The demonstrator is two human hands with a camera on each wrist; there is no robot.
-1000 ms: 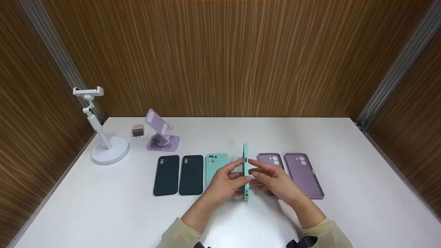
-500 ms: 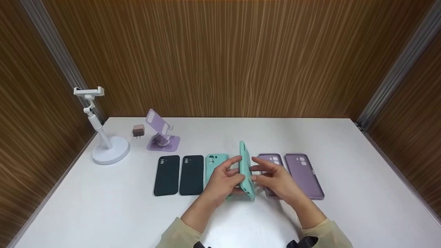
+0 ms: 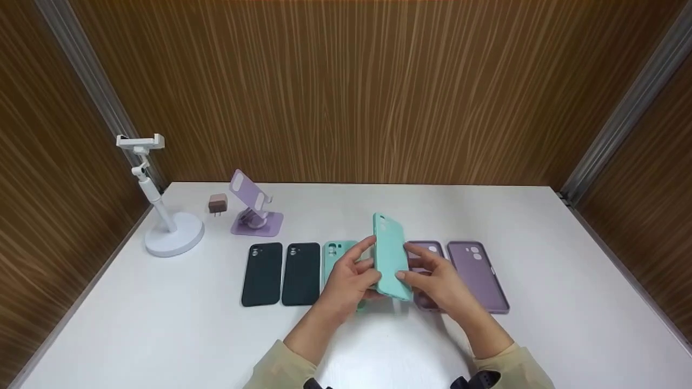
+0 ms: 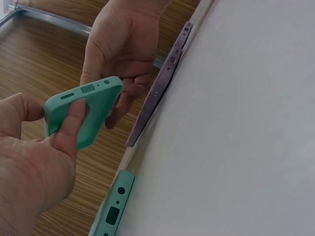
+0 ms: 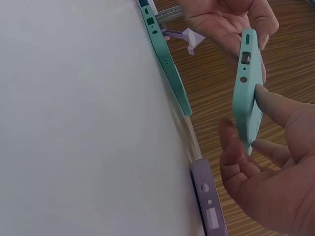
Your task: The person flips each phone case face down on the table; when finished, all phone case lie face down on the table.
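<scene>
The tilted teal phone case (image 3: 390, 256) sits between left grip (image 3: 347, 282) and right grip (image 3: 439, 280) (both pinching its edges).

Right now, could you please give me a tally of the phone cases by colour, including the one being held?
Dark phone cases: 2
Turquoise phone cases, one of them held: 2
Purple phone cases: 2
Total: 6

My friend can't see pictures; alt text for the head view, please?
Left hand and right hand hold a tilted mint phone case above a white table. Two black cases, another mint case and two purple cases lie in a row.
</scene>
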